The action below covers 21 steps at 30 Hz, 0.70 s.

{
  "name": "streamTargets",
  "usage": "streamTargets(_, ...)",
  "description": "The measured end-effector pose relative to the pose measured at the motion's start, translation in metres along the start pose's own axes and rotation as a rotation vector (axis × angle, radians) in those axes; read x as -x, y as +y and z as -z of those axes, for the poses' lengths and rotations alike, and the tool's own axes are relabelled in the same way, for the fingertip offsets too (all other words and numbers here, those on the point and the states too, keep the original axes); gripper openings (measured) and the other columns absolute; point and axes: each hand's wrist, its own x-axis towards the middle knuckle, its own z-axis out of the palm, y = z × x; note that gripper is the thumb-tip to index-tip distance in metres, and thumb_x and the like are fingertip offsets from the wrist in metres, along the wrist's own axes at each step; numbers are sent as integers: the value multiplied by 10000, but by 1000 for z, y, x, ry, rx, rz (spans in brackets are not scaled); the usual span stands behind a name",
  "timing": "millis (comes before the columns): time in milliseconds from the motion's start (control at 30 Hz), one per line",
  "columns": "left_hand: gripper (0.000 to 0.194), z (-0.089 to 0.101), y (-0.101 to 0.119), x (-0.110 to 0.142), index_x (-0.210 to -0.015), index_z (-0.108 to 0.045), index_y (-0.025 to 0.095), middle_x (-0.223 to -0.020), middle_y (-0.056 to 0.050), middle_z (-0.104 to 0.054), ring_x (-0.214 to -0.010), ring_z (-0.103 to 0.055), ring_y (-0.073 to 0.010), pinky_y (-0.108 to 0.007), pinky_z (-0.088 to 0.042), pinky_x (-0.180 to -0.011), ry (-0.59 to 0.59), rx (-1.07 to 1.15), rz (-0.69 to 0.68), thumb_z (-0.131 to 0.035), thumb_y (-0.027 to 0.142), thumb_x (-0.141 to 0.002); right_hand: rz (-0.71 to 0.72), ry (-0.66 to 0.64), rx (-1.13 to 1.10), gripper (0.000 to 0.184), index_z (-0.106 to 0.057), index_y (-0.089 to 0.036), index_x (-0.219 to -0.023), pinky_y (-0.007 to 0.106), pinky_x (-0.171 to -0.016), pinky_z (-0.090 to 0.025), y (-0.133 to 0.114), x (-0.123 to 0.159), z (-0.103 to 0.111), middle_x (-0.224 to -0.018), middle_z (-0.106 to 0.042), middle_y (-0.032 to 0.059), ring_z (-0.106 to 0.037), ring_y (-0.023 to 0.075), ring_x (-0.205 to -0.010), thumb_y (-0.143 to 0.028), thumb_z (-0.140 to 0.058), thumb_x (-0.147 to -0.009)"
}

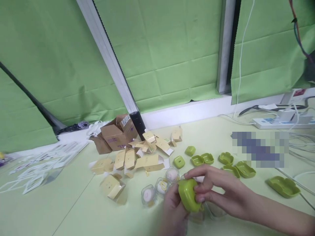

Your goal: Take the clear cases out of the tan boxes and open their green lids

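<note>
Both of my hands are around one shiny lime-green plastic case (189, 196) with rounded corners, just above the table. My left hand (174, 207) is closed on its left side and underside. From the right, the fingers of my right hand (222, 189) press on the case's side and top. Close behind my left hand lie clear packs with pale round items, such as this clear pack (148, 194) and another clear pack (161, 186) with a yellow loop. Beyond my right hand are several green shells, among them a closed-looking green case (179, 162) and an open green tray (245, 169).
Opened yellow cartons (149, 162) are scattered left of centre, before a brown cardboard box (119, 134). White frame-like pieces (52, 160) lie at far left. A power strip (263, 124) with loose cables stands at right, near a pixelated patch (261, 149). Green blinds (169, 49) hang behind.
</note>
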Motion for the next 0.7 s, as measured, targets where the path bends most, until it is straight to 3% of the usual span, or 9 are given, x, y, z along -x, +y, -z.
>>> streamTargets(167,296,10,-8,2,-686,-695,152,-639,15,-638,-640,-564,-103,-199,-453,-623,17,-61,-54,-870,293,-493,88,4,109,199,-593,-241,-1046,235,-884,-511,-5,5,-4,-1150,-656,58,-592,153,-1122,-113,-517,-914)
streamTargets(267,311,12,-7,1,-747,-696,185,-710,-19,-698,-656,-629,-157,-264,-495,-641,22,11,25,-853,316,-512,43,-49,174,307,-527,-261,-1189,228,-919,-493,-11,4,-5,-1311,-559,76,-570,164,-1157,-224,-593,-892)
streamTargets(333,324,10,-6,-1,-797,-691,213,-731,-27,-710,-674,-660,-199,-301,-511,-627,15,35,73,-835,331,-531,-9,-110,191,437,-475,-265,-1230,252,-931,-494,-16,0,-5,-1311,-557,78,-561,187,-1167,-323,-661,-839)
streamTargets(400,328,9,-4,-3,-809,-683,210,-692,-28,-691,-676,-668,-227,-299,-507,-579,0,41,103,-818,334,-537,-59,-125,131,435,-464,-263,-1199,275,-909,-512,-19,-4,-4,-1240,-595,68,-578,193,-1127,-320,-677,-824)
streamTargets(533,333,14,9,-14,-841,-658,179,-815,-54,-667,-765,-646,-221,-323,-510,-668,-25,-3,70,-718,423,-622,-192,94,-34,360,-474,-257,-1136,325,-848,-547,-17,-14,12,-1094,-592,56,-600,199,-1016,-285,-658,-829)
streamTargets(600,272,23,21,-27,-798,-629,179,-858,-54,-643,-829,-624,-225,-379,-487,-793,-26,-244,-30,-639,428,-686,-284,215,-48,391,-465,-257,-1196,331,-786,-571,-12,-19,33,-1086,-575,68,-611,207,-967,-348,-621,-849)
streamTargets(700,105,36,39,-54,-701,-575,178,-818,-64,-601,-876,-574,-249,-419,-419,-870,38,-1158,-254,-567,282,-711,-434,279,116,449,-449,-276,-1281,336,-747,-570,3,-23,71,-1118,-557,74,-616,209,-922,-440,-550,-875)
